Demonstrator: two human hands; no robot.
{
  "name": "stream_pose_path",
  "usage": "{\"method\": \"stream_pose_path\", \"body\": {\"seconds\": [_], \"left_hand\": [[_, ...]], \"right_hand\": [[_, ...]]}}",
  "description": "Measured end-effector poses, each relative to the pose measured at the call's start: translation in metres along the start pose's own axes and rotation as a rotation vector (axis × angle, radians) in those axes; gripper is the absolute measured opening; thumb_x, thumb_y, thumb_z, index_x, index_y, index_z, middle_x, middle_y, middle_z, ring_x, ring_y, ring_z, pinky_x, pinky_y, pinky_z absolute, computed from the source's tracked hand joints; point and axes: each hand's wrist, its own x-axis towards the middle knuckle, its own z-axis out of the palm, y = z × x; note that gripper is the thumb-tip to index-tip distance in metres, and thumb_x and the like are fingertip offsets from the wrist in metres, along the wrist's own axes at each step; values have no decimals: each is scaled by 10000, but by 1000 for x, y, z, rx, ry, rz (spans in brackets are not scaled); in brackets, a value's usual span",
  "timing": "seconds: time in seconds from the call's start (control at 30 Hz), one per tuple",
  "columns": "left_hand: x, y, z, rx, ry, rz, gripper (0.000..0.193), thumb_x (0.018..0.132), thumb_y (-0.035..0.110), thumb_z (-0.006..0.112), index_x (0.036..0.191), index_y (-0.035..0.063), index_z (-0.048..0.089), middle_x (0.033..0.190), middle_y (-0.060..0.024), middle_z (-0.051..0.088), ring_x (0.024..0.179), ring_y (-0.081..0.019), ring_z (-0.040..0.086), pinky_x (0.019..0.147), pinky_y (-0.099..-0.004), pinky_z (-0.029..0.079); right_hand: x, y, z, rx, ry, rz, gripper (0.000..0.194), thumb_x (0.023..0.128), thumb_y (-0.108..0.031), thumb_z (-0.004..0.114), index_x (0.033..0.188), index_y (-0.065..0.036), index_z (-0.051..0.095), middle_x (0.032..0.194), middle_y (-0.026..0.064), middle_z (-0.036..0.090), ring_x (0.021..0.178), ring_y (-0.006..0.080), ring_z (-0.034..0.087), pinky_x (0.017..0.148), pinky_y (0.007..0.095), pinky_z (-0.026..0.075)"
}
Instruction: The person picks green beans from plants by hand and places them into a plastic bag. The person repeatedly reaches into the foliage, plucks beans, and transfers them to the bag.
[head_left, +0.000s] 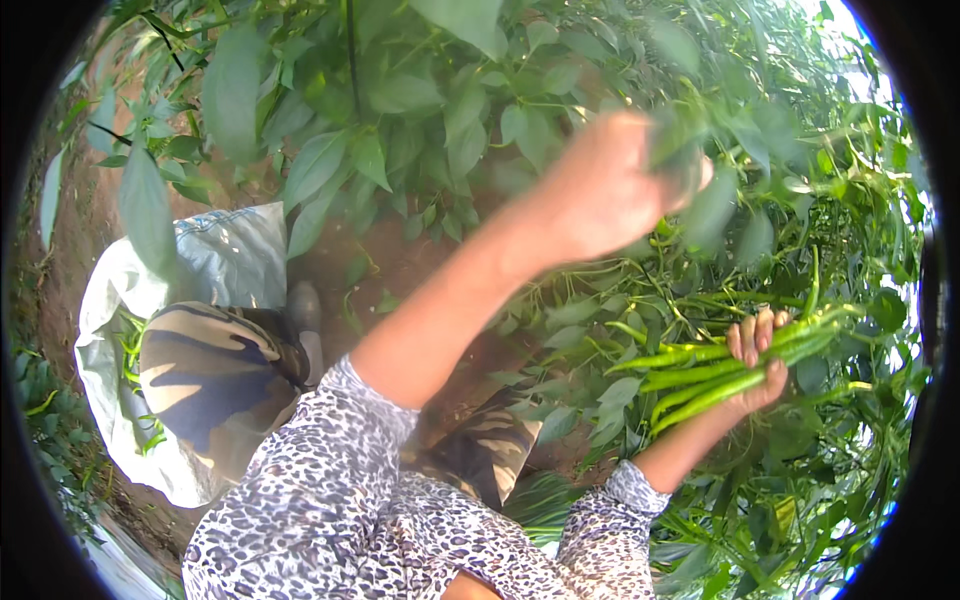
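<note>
Across the middle of the view my left arm reaches up and to the right, its hand (611, 187) blurred among the pepper leaves. A leaf covers its fingers, so whatever they may hold is hidden. At the right, my right hand (759, 341) is closed around a bunch of long green chilli peppers (694, 375). The peppers stick out on both sides of the fist, most tips pointing left. Dense pepper plants (810, 442) surround this hand.
On my left stands an open white woven sack (94, 390) with green peppers (133, 352) inside. My camouflage-clad left knee (217, 375) overlaps its mouth. Broad leaves (322, 165) hang close ahead. Brown soil (375, 259) shows between the plants, and a thin dark stake or line (352, 60) runs down among them.
</note>
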Motion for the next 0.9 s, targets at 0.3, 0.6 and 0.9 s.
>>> {"method": "stream_pose_path", "body": {"seconds": [0.3, 0.6, 0.9], "left_hand": [[12, 39, 169, -137, 450, 74, 149, 853, 141, 537, 909, 4, 514, 876, -182, 543, 814, -329, 547, 732, -437, 424], [-27, 19, 143, -164, 202, 283, 142, 808, 94, 550, 905, -8, 532, 842, -152, 542, 805, -277, 548, 723, -406, 456], [-71, -176, -67, 741, -201, -467, 179, 663, 27, 529, 793, 25, 653, 794, -196, 635, 768, -356, 625, 672, -439, 497]], "right_hand": [[2, 21, 25, -122, 612, -86, 489, 709, -72, 616, 1150, 17, 425, 829, 50, 441, 738, 162, 483, 821, 355, 473], [2, 7, 12, -28, 35, 40, 451, 744, -45, 622, 1137, 20, 412, 818, 38, 434, 673, 115, 461, 677, 267, 435], [-4, -22, -25, -66, 122, 27, 396, 750, -23, 639, 1072, -7, 409, 813, 31, 433, 606, 95, 441, 578, 224, 381]]}}
